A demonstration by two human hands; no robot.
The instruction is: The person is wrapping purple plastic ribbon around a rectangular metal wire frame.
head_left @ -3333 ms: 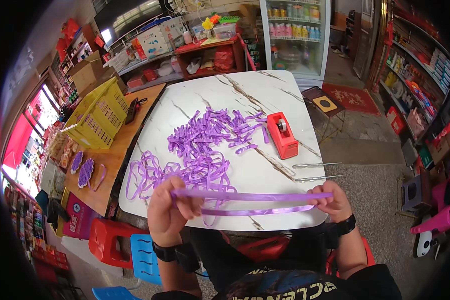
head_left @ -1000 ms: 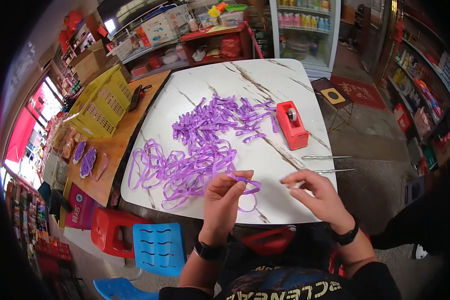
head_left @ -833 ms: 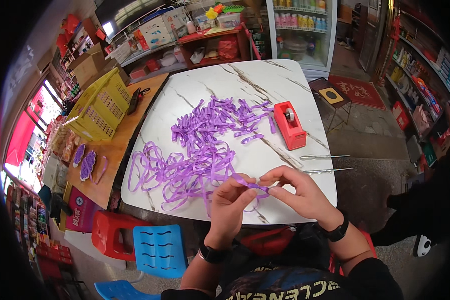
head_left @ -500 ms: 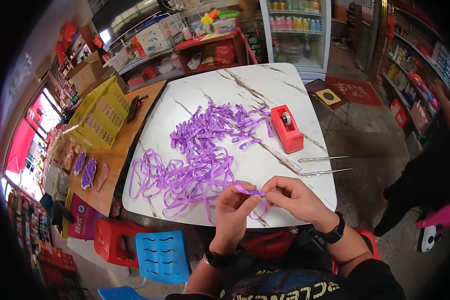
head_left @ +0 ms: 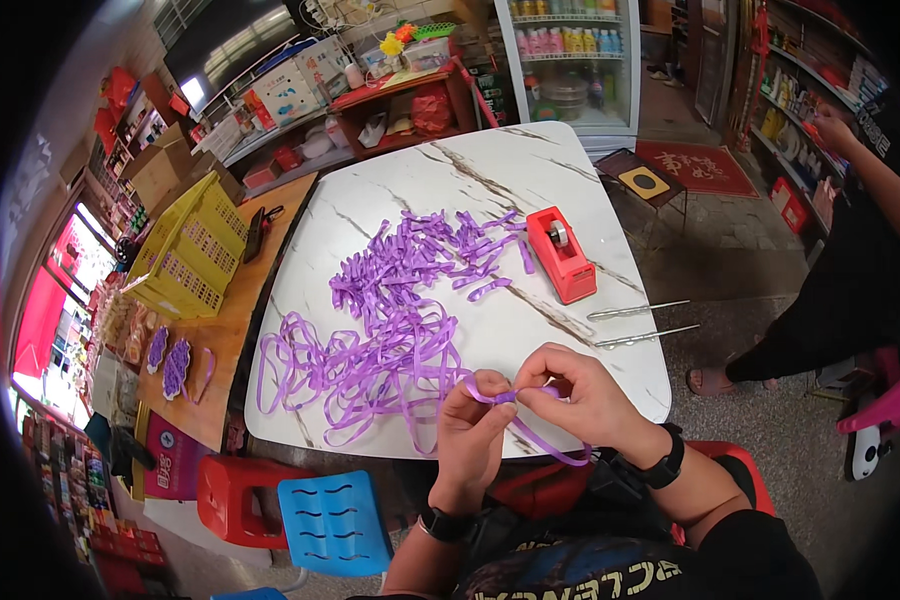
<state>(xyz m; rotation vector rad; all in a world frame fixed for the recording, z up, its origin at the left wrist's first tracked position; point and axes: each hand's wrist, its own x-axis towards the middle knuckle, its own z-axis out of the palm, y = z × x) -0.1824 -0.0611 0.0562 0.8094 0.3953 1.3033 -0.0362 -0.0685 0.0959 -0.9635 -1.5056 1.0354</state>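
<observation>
Over the near edge of the marbled white table (head_left: pixel 375 205), my left hand (head_left: pixel 472 430) and my right hand (head_left: pixel 582 395) pinch one purple ribbon (head_left: pixel 505 397) between them. Fingertips of both hands nearly meet at a small folded or knotted spot, whose exact form is hard to see. A loop of the ribbon hangs below my right hand. Left of my hands lies a tangle of long purple ribbon (head_left: pixel 355 375). Beyond it spreads a heap of short tied ribbon pieces (head_left: pixel 400 265). A red tape dispenser (head_left: pixel 562 258) stands right of the heap.
Two thin metal rods (head_left: pixel 640 325) stick out past the table's right edge. A yellow crate (head_left: pixel 198 250) and purple bundles (head_left: pixel 176 368) sit on the wooden table at left. Blue (head_left: pixel 335 525) and red (head_left: pixel 235 500) stools stand near. Another person (head_left: pixel 830 290) reaches toward shelves at right.
My hands have shifted slightly, still pinching the ribbon, and a longer loop now hangs under my right hand. The view has turned a little. The person at right shows more, arm raised toward the shelves.
</observation>
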